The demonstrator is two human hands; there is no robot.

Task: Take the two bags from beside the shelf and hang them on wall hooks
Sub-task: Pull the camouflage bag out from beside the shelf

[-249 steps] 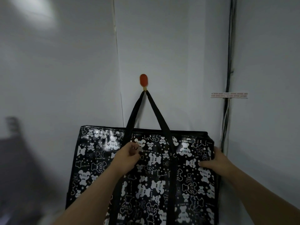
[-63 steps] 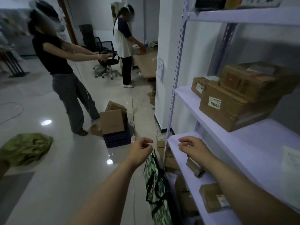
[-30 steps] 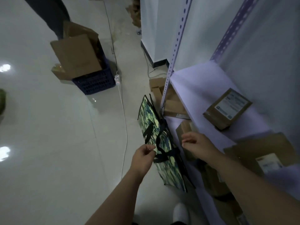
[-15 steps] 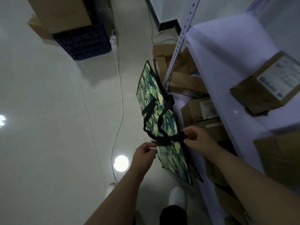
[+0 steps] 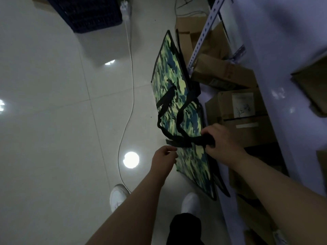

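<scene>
Camouflage bag (image 5: 169,71): centre of frame, standing on edge on the floor (image 5: 53,121), flat side facing left, right side close against the shelf (image 5: 283,50). Green, yellow and blue patches, black trim.

Black handles (image 5: 177,119): both loops drawn together toward lower centre into one bunch.

Right hand (image 5: 224,145): fingers wrapped round the bunched handles, firm grip, just right of the bag's top edge.

Left hand (image 5: 163,157): fingers curled, just below the loose end of the strap. Cannot tell whether it touches or holds it.

Perforated shelf upright (image 5: 201,38): slants down just beside the bag's far corner.

Cardboard boxes (image 5: 244,124): packed on the low shelf level right of the bag, one with a paper label.

White cable (image 5: 131,76): runs down the tiles left of the bag.

Dark crate (image 5: 92,13): upper left.

White shoes (image 5: 117,196): bottom centre, one either side of the left forearm.
</scene>
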